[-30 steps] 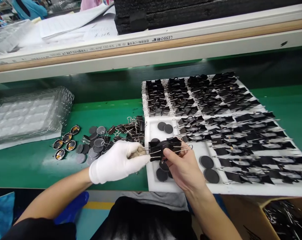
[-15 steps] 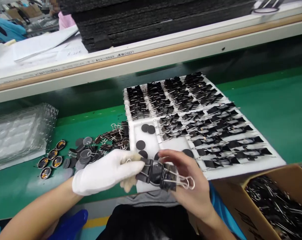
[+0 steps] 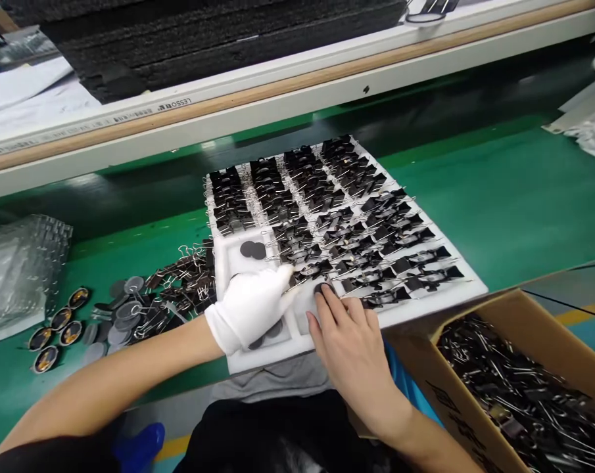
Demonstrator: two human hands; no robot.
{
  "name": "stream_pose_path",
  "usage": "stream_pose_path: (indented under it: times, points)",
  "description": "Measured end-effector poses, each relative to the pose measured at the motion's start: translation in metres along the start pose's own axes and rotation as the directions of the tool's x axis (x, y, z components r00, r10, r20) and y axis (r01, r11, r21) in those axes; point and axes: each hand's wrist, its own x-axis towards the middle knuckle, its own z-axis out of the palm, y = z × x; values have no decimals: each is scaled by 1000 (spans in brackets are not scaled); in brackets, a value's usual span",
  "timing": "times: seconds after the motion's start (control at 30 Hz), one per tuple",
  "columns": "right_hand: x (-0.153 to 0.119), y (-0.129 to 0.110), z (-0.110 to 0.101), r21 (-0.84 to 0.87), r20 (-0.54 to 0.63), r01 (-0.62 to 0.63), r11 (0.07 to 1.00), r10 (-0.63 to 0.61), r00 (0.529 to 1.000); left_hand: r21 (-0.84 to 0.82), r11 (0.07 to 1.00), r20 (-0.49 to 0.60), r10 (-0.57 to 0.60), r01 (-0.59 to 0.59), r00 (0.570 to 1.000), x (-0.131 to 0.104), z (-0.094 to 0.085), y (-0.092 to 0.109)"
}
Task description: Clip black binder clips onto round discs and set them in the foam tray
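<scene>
My left hand [image 3: 252,307], in a white glove, is over the white foam tray [image 3: 265,360]. Its thumb and fingertips close at the left end of a clipped piece [image 3: 315,269], a dark round part with black binder clips, lying in the tray; the glove hides part of this contact. My bare right hand [image 3: 351,338] reaches over the tray's front compartment. Its forefingers are stretched out onto a black disc [image 3: 319,288], with the thumb apart. Two more black discs [image 3: 253,249] lie in the left compartment, and others [image 3: 273,330] show beside the glove.
Clipped pieces [image 3: 272,190] fill several tray rows. To the left lie loose binder clips [image 3: 186,282], grey discs [image 3: 127,315], round metal-rimmed parts [image 3: 61,318] and clear plastic trays [image 3: 21,269]. A cardboard box [image 3: 553,328] of clips stands front right. A shelf edge [image 3: 277,89] crosses behind.
The clipped piece held between both hands is now down in the tray. My right hand has left it and moved onto a black disc. The view has turned to the right.
</scene>
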Motion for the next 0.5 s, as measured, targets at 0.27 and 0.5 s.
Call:
stream_pose_path:
  times: [0.27, 0.5]
  points:
    - [12, 4, -1, -37, 73, 51, 998, -48, 996, 156, 986, -137, -33, 55, 990, 6, -1, 2]
    - [14, 16, 1, 4, -2, 248, 969, -248, 969, -11, 991, -259, 123, -130, 958, -49, -30, -31]
